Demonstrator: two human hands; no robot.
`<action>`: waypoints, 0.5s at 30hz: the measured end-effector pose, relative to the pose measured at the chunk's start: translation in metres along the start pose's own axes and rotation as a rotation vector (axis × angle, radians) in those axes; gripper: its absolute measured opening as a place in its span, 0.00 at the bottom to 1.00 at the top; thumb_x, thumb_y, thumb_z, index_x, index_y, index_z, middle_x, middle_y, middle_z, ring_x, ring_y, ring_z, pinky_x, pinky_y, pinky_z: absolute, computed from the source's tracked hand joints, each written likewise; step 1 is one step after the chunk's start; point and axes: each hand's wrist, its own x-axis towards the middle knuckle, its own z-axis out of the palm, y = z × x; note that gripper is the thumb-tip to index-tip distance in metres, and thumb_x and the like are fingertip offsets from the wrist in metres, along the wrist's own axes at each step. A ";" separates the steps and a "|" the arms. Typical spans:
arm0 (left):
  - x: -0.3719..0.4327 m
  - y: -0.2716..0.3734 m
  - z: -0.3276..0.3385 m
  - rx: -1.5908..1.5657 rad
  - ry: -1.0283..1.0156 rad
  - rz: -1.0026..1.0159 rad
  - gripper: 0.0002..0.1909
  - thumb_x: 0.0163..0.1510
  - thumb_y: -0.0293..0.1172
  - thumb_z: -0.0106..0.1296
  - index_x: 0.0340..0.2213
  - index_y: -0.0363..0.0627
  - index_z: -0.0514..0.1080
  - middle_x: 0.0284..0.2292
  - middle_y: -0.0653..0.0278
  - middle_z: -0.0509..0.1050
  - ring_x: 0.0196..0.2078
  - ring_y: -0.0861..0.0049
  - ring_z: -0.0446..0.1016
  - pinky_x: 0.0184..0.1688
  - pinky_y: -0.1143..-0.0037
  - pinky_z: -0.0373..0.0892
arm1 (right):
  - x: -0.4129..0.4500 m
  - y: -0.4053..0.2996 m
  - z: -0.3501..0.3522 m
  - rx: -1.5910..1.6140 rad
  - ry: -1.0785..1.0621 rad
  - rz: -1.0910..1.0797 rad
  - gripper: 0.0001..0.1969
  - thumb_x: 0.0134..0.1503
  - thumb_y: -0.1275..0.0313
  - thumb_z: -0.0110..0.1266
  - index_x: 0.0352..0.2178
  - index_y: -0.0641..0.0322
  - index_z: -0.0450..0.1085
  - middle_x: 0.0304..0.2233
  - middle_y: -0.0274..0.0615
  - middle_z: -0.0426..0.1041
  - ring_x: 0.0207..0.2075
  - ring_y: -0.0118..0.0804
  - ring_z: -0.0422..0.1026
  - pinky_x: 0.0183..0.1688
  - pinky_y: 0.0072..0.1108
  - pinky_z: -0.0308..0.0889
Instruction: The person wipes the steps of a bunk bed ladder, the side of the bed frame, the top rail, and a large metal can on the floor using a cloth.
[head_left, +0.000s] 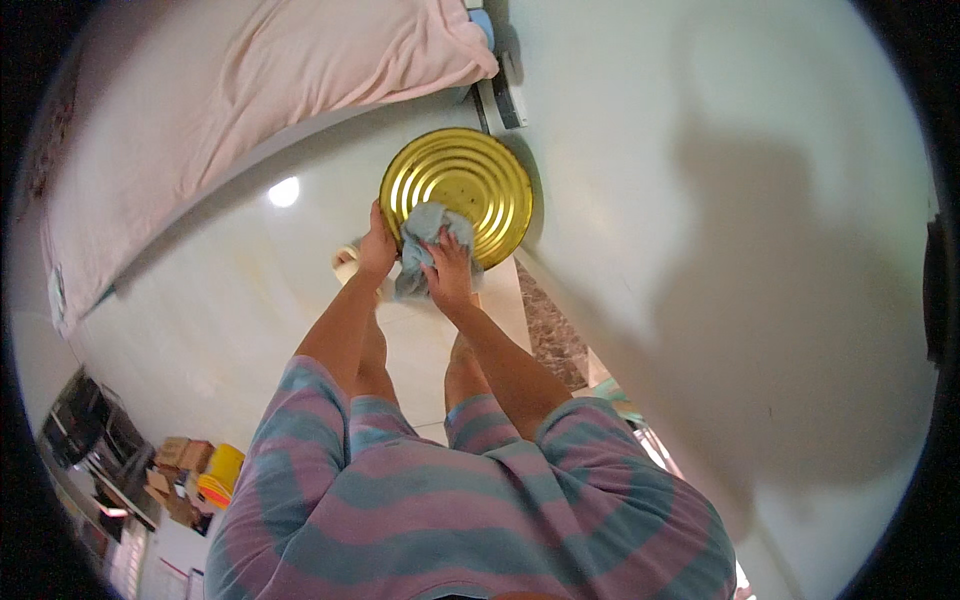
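A round, gold-coloured metal lid or base with concentric ridges is in front of me, its face towards me. My left hand grips its lower left rim. Against the lower part of its face, my right hand presses a crumpled grey-blue cloth, fingers spread over the fabric. Part of the cloth hangs past the lower rim. What lies behind the metal piece is hidden.
A bed with a pink cover stands at the upper left. The pale wall rises close on the right. Cardboard boxes and a yellow container are at the lower left. Glossy tiles cover the floor.
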 end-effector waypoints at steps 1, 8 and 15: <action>0.004 -0.014 -0.009 0.202 -0.011 0.085 0.29 0.54 0.26 0.32 0.56 0.50 0.39 0.34 0.42 0.70 0.32 0.51 0.72 0.33 0.63 0.67 | -0.002 -0.003 0.005 0.179 -0.009 0.020 0.21 0.49 0.70 0.49 0.47 0.54 0.61 0.53 0.50 0.55 0.55 0.49 0.53 0.56 0.34 0.47; -0.001 -0.051 -0.084 0.410 -0.166 -0.106 0.29 0.55 0.31 0.37 0.56 0.57 0.43 0.41 0.45 0.68 0.42 0.51 0.68 0.42 0.62 0.64 | -0.046 0.011 0.005 1.780 0.260 0.686 0.25 0.56 0.56 0.35 0.51 0.59 0.56 0.53 0.43 0.58 0.53 0.42 0.57 0.55 0.33 0.52; -0.024 0.104 -0.137 -0.207 -0.584 0.393 0.35 0.49 0.35 0.52 0.55 0.42 0.48 0.54 0.55 0.56 0.58 0.65 0.50 0.58 0.67 0.46 | -0.036 -0.099 -0.059 1.538 0.470 0.621 0.23 0.60 0.58 0.30 0.49 0.63 0.57 0.48 0.42 0.63 0.49 0.43 0.63 0.52 0.29 0.58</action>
